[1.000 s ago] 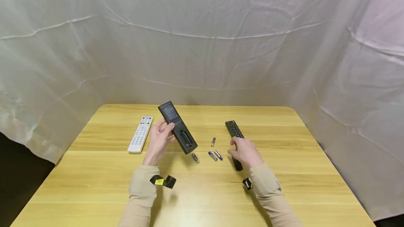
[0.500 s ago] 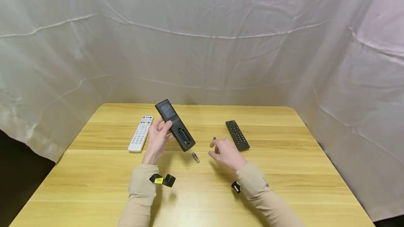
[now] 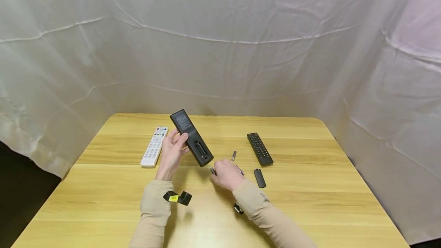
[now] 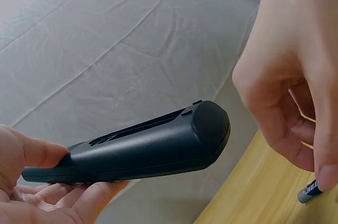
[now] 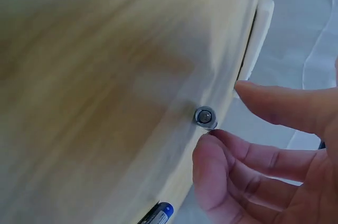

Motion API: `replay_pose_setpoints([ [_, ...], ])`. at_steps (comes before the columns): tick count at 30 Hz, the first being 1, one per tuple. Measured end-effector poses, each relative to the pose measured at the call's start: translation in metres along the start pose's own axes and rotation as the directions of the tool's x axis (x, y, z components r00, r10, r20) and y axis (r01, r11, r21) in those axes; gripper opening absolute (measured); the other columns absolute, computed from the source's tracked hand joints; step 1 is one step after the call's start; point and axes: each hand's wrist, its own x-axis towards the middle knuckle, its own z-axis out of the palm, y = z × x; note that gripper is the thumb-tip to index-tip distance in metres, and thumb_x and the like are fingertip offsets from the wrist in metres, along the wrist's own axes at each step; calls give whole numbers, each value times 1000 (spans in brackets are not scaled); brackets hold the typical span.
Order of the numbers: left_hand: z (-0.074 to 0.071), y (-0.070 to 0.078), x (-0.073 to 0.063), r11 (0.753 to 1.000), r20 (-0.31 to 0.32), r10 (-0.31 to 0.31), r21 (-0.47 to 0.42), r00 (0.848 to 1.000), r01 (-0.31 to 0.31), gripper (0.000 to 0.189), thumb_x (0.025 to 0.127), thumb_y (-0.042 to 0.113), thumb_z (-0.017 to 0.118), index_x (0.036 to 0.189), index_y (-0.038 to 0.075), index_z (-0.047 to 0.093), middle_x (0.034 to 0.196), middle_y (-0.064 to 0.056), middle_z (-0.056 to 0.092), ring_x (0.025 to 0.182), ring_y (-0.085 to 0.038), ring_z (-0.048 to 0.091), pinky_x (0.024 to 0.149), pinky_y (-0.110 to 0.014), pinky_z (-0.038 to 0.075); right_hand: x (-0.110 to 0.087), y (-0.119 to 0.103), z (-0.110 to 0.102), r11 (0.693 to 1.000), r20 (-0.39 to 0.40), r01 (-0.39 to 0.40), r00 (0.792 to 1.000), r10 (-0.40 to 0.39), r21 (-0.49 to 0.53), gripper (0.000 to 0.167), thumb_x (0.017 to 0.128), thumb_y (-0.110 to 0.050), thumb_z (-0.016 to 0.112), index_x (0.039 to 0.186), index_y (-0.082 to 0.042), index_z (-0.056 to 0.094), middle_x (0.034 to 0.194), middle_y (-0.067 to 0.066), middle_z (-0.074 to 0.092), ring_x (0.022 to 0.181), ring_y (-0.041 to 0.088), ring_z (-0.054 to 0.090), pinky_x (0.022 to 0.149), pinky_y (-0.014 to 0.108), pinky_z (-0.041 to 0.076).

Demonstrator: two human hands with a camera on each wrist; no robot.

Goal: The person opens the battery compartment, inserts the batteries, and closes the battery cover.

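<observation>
Black plastic remote (image 3: pixel 193 137) aloft, slim battery (image 3: pixel 212 171) low

Hard, matte plastic makes the remote look light and stiff, likely easy to hold and not very slippery. It tilts above the wood-grained surface (image 3: pixel 310 202), back up, battery bay (image 3: pixel 201 149) exposed. The left hand (image 3: pixel 171 156) grips it near mid-length, thumb on the back and fingers beneath; that seems a sound hold, leaving the bay free.

At the right hand (image 3: pixel 226 174), thumb and fingertips stand apart around the battery, not closed on it; whether a fingertip touches, I cannot tell. This smooth, round-sided cylinder lies on the surface just below the remote's lower end. It should be rigid, small and apt to roll, so a pinch across its sides near the middle would probably serve best.

Beyond, another battery (image 3: pixel 234 155) lies near the hand. A flat, dark cover (image 3: pixel 260 178) looks thin; its small tabs could be the fragile part.
</observation>
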Motion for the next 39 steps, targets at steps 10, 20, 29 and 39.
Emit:
replay_pose_setpoints([
  [10,0,-1,-1,1000,-1,-17,13,1000,17,42,105,6,48,146,-2,40,101,3,74,85,-7,74,80,-25,64,5,0,8,997,-41,6,999,-9,-76,32,88,-15,75,66,-12,52,62,1,50,57,15,44,49,29,42],
  [20,1,-2,0,1000,-4,-9,14,1000,9,43,105,6,47,145,-4,39,97,5,73,83,-7,74,78,-24,64,0,12,6,987,-63,23,998,-13,162,21,88,-8,69,67,-9,62,62,-1,57,57,11,44,52,22,38],
  [29,0,0,0,999,-2,-15,-31,1000,15,43,105,6,46,147,-3,39,94,9,74,85,-7,74,81,-27,64,-7,30,0,875,-100,19,994,33,485,14,96,-7,64,107,-1,70,84,13,73,67,13,61,59,19,53],
  [39,0,-1,1,998,-9,-6,-62,1000,6,41,105,6,46,145,-1,41,93,9,75,85,-8,74,78,-25,64,-9,37,-12,772,-255,183,967,-28,609,38,101,1,52,139,-3,55,88,27,66,71,36,61,60,18,53],
])
